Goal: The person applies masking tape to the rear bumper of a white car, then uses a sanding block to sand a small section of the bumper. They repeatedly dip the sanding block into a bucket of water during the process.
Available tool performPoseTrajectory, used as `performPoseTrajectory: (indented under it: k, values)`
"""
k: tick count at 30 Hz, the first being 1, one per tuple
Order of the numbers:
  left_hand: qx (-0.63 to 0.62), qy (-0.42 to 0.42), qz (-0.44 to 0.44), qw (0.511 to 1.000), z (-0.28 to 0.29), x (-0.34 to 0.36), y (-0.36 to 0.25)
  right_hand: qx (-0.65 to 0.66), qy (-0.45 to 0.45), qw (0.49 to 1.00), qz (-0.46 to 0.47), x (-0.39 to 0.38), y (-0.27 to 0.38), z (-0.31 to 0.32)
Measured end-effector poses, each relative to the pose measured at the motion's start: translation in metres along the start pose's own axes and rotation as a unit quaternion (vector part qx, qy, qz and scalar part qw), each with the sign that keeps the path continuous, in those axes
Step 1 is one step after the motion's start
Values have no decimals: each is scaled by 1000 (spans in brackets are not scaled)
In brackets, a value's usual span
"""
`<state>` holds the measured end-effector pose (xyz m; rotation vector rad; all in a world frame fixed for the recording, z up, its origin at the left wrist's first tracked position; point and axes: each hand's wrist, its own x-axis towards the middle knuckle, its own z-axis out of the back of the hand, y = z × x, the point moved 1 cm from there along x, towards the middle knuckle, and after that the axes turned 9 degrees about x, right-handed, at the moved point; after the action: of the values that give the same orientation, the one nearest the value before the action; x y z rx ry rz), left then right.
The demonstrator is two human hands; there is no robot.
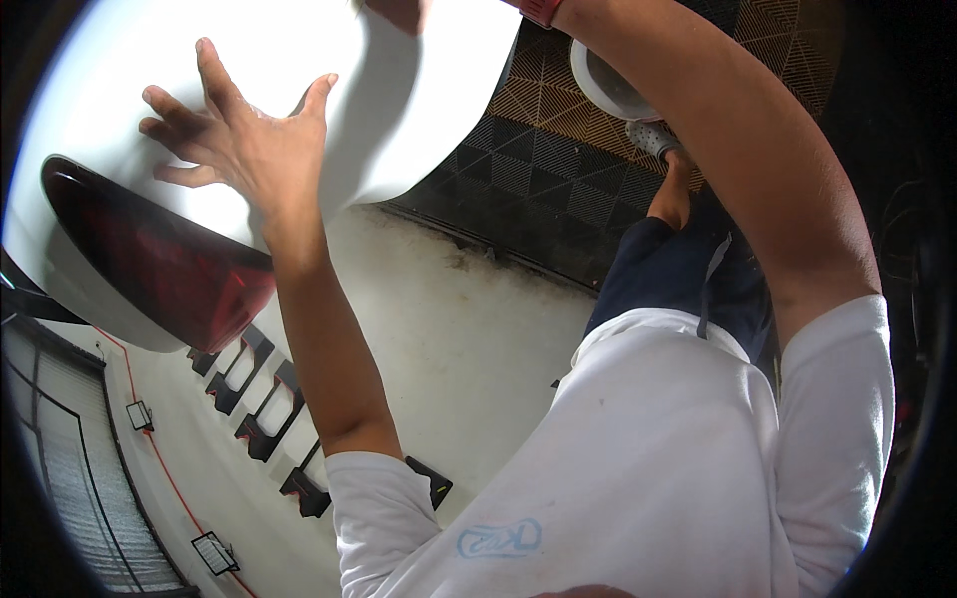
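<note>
The car [284,50] you're working at is filling the far left, its white skin curving under strong light. It's looking stiff, heavy and glossy, so your fingers are probably getting little grip; a flat palm is likely suiting the broad face best, and the lower edge is offering the likeliest hold. The pale wall [469,349] is running along the left and near side, and the tiled floor [528,159] is showing far right. The dark red lamp [169,249] is sitting in the car's left part, nearer than your left hand [239,140]; its cover is probably hard and brittle, so hard pressing is risking a crack. That hand is lying open over the white skin, fingers splayed, grasping nothing; whether it's touching isn't showing. Far right, a round white bucket [588,85] is standing partly hidden. Black brackets [259,439] are hanging near left. Your right hand [399,12] is mostly falling outside the far edge, so I can't tell whether it's clenching or holding anything.
</note>
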<state>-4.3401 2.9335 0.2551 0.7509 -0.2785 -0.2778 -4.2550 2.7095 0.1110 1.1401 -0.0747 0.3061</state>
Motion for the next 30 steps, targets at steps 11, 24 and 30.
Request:
performPoseTrajectory:
  k: [11, 24, 30]
  values:
    - [-18, -26, 20, 999, -5, 14, -28, -3, 6, 1000, -2, 0, -5, 5]
    - [-83, -13, 36, 996, -9, 51, -54, -50, 242, 969, 20, 1, -36, 68]
    - [-76, 4, 59, 995, -22, 50, -43, -63, 111, 990, 57, 66, -79, 44]
